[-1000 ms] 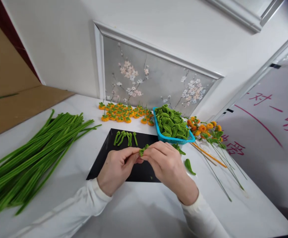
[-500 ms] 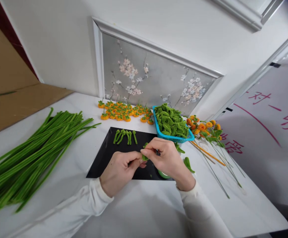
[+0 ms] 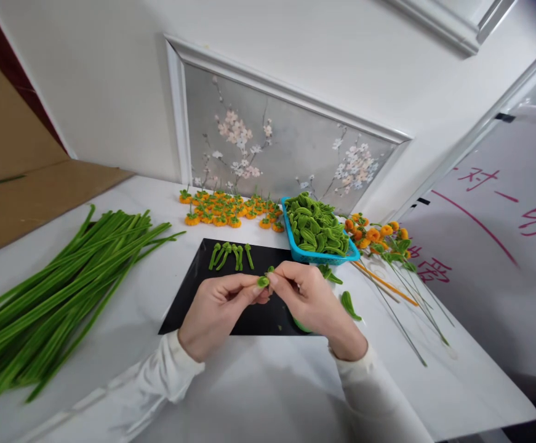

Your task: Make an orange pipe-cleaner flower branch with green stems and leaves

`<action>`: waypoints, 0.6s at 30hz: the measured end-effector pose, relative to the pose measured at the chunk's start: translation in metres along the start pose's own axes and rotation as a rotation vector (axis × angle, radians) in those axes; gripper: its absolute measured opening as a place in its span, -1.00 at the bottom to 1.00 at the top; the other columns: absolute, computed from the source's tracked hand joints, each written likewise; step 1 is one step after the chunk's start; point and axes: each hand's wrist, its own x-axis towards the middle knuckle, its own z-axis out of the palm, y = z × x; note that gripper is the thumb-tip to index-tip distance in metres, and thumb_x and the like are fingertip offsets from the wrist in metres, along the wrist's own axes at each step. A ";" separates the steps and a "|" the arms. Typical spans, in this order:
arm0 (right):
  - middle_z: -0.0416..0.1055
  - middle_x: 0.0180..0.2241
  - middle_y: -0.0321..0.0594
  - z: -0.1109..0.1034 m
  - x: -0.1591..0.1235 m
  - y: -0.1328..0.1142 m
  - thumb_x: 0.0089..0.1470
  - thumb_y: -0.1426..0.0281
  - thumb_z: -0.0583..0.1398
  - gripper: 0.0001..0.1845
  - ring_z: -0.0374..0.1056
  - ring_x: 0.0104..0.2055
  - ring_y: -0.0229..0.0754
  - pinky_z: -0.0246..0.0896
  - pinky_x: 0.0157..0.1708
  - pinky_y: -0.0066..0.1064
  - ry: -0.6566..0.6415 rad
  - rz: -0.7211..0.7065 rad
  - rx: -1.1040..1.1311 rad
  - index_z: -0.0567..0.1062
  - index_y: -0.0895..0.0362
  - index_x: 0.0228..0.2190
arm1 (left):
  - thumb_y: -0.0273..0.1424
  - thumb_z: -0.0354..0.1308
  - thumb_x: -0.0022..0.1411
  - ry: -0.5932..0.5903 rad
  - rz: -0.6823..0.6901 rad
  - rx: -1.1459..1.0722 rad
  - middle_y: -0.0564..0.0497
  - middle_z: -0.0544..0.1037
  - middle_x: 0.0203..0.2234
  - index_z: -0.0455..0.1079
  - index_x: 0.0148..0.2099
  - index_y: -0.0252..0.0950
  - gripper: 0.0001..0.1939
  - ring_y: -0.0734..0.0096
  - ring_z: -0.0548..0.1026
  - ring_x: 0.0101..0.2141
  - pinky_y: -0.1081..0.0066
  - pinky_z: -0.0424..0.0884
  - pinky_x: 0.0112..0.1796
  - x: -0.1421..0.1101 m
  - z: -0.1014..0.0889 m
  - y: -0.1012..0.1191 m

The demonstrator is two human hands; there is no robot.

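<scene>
Above a black mat (image 3: 184,295), my left hand (image 3: 215,307) and my right hand (image 3: 311,301) meet fingertip to fingertip. Both pinch a small green fuzzy piece, which looks like bent pipe cleaner (image 3: 263,281); most of it is hidden by my fingers. Several short green pipe-cleaner stems with knotted tops (image 3: 226,255) lie in a row on the mat's far part. Partly under my right hand is a round green object (image 3: 301,326), its kind unclear. Just right of that hand, a loose green pipe-cleaner leaf (image 3: 349,305) rests on the white table.
A blue basket (image 3: 325,257) heaped with green leaves stands behind my right hand. Long green pipe cleaners (image 3: 74,289) cover the table's left. Small orange pieces with green tops (image 3: 221,209) line the wall. Orange flowers on wire stems (image 3: 376,234) lie at right, beside a whiteboard (image 3: 489,215).
My fingers have shifted on the green piece, and its rounded end now shows at my left fingertips. The hands have drawn slightly apart. The view has moved a little.
</scene>
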 end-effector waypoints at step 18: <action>0.30 -0.46 -0.25 0.011 -0.006 -0.005 0.18 0.49 -0.01 -0.77 0.23 -0.43 -0.26 0.09 -0.41 -0.43 0.074 -0.189 -0.387 0.36 0.13 -0.46 | -0.39 0.17 0.12 0.031 0.002 -0.036 0.08 0.54 -0.59 0.49 -0.19 -0.31 -0.81 0.43 0.49 -0.53 0.44 0.47 -0.42 -0.001 0.001 0.004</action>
